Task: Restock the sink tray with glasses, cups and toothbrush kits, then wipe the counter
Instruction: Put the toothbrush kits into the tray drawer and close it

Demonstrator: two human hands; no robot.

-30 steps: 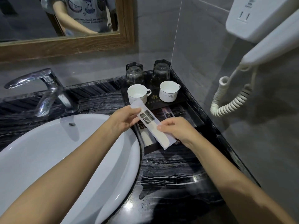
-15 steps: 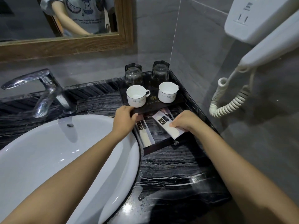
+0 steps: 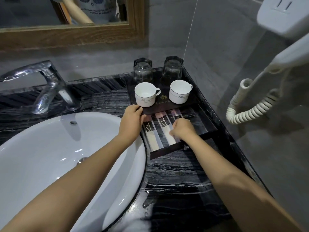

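A dark tray (image 3: 194,102) stands on the black marble counter (image 3: 180,180) in the right corner. On top are two upturned glasses (image 3: 143,72) (image 3: 173,70) and two white cups (image 3: 145,94) (image 3: 179,92). Its drawer (image 3: 168,152) is pulled out, with toothbrush kits lying lengthwise: one at the left (image 3: 151,136), one in the middle (image 3: 164,129), one partly under my right hand (image 3: 177,114). My left hand (image 3: 132,120) grips the tray's front left corner. My right hand (image 3: 183,130) rests fingers-down on the kits in the drawer.
A white basin (image 3: 50,156) fills the left, with a chrome tap (image 3: 48,86) behind it. A wall hair dryer with a coiled cord (image 3: 247,108) hangs at the right over the counter's edge. A wood-framed mirror (image 3: 71,34) is on the back wall.
The kit that both hands held above the drawer now lies flat inside it. My left hand let go and moved to the tray's corner; my right hand pressed the kit down.
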